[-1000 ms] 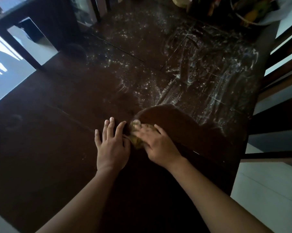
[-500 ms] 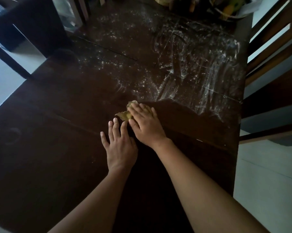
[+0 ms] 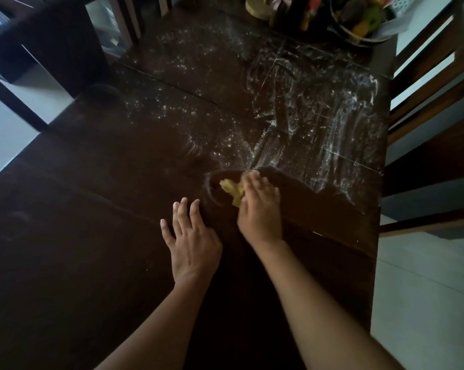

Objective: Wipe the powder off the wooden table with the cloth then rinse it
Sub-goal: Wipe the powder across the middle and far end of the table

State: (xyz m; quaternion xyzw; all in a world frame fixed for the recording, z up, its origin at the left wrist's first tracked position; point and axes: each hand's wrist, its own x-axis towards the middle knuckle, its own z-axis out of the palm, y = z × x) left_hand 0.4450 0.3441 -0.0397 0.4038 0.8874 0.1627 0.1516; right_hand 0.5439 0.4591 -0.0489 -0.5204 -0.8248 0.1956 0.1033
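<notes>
Left hand (image 3: pixel 192 244) flat, fingers spread, resting on table (image 3: pixel 78 236). Right hand (image 3: pixel 260 206) pressing yellow cloth (image 3: pixel 232 189) with straight fingers, pushed farther up than second ago, now at edge of white powder (image 3: pixel 319 134). Lots still to wipe, rinse later

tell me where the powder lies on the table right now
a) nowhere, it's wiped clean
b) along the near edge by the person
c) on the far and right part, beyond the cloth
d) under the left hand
C: white smears and specks of powder cover the table beyond the yellow cloth that the right hand presses, while the left hand rests flat on bare dark wood.
</notes>
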